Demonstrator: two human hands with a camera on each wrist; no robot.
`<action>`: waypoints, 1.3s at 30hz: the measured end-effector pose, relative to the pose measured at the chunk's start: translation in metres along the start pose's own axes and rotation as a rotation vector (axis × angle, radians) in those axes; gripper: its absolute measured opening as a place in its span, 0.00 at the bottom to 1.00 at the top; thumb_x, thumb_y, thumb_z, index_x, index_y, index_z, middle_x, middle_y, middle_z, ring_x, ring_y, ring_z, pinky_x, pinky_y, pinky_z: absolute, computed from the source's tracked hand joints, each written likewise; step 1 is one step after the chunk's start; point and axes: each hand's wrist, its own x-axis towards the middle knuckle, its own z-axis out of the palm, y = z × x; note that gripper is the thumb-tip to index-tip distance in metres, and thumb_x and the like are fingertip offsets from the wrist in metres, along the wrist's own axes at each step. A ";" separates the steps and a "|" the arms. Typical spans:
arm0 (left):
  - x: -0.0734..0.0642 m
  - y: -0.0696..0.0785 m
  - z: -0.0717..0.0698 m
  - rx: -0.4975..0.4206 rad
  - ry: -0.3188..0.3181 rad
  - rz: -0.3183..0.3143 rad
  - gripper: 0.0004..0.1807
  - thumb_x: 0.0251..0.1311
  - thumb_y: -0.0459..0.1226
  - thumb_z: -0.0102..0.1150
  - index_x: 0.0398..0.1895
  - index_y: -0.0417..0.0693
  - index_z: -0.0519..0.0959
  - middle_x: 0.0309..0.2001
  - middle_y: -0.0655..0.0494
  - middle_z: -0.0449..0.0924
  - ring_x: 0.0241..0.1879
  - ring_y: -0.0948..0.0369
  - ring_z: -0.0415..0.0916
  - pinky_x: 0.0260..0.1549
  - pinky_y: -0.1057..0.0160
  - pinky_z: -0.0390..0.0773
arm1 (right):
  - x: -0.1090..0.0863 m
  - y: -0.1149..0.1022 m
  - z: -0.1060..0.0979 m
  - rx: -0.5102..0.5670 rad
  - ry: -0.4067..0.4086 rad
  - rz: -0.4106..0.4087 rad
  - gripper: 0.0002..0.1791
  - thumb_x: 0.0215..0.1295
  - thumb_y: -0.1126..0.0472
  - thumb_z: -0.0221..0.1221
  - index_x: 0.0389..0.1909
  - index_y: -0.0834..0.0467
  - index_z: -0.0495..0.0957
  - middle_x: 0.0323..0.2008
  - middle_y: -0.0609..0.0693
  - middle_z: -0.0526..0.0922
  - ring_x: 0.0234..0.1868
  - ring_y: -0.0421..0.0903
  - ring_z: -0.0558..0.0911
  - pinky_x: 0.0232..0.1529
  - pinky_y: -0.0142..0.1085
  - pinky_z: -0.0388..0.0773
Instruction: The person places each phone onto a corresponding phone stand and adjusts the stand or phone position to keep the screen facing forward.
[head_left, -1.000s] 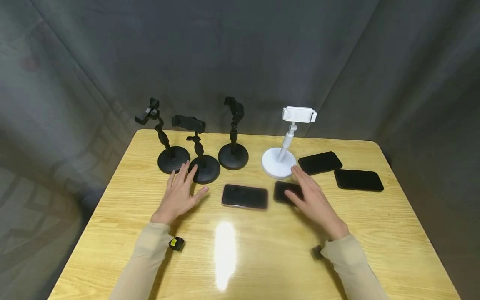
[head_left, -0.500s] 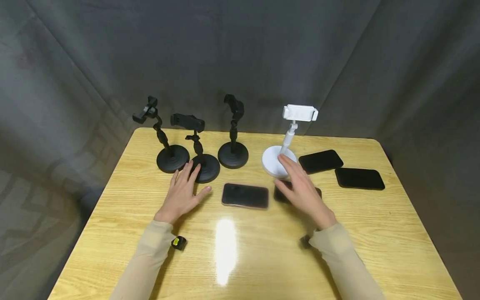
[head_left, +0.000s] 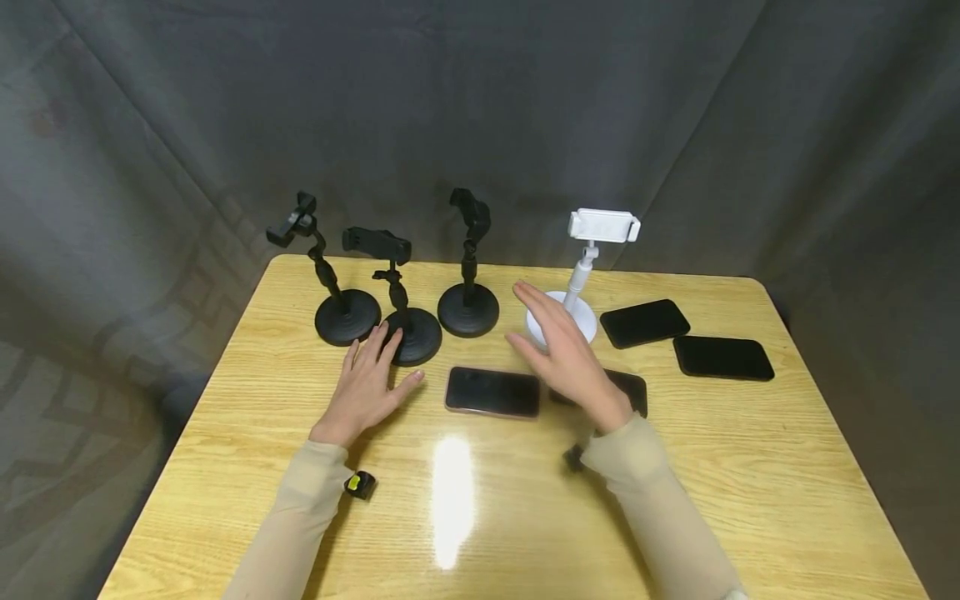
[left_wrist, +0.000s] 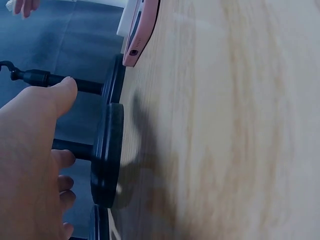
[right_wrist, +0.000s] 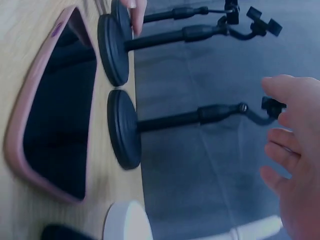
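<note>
My left hand (head_left: 363,392) is held with fingers spread, its fingertips right at the round base of a black phone stand (head_left: 422,337). Nothing is in its grasp in the left wrist view, where the hand (left_wrist: 30,160) appears beside that base. My right hand (head_left: 566,354), fingers extended and thumb apart, is raised over the table and overlaps the base of a white phone stand (head_left: 603,226). Its forearm side partly hides a black phone (head_left: 630,390). A smartphone with a pink edge (head_left: 492,392) lies between the hands; the right wrist view shows this phone (right_wrist: 60,110) close up.
Two more black phone stands (head_left: 347,317) (head_left: 468,311) stand along the back left of the wooden table (head_left: 510,517). Two black phones (head_left: 645,323) (head_left: 723,357) lie at the right. A dark grey curtain (head_left: 480,108) hangs behind the table.
My right hand has moved left, from over the black phone to in front of the white stand's base, uncovering more of that phone. The left hand has barely shifted.
</note>
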 end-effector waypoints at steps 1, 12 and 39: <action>0.000 0.000 0.000 -0.001 -0.001 0.000 0.49 0.71 0.67 0.46 0.84 0.47 0.51 0.84 0.43 0.42 0.83 0.46 0.39 0.80 0.40 0.36 | 0.003 -0.002 0.001 0.006 -0.004 -0.005 0.37 0.73 0.55 0.62 0.78 0.60 0.62 0.78 0.54 0.63 0.78 0.56 0.63 0.79 0.51 0.58; 0.000 0.002 0.000 -0.014 -0.040 -0.008 0.49 0.71 0.67 0.44 0.82 0.44 0.54 0.83 0.41 0.43 0.82 0.45 0.42 0.79 0.38 0.37 | 0.041 -0.035 0.011 0.038 0.009 -0.059 0.35 0.75 0.53 0.61 0.77 0.59 0.64 0.78 0.53 0.65 0.77 0.53 0.65 0.78 0.49 0.61; 0.001 0.008 0.005 -0.005 -0.085 0.001 0.49 0.72 0.67 0.44 0.82 0.42 0.54 0.83 0.40 0.45 0.82 0.46 0.41 0.79 0.37 0.40 | 0.109 -0.092 0.032 0.163 -0.058 0.021 0.36 0.78 0.45 0.56 0.80 0.52 0.59 0.78 0.48 0.64 0.76 0.45 0.67 0.75 0.46 0.67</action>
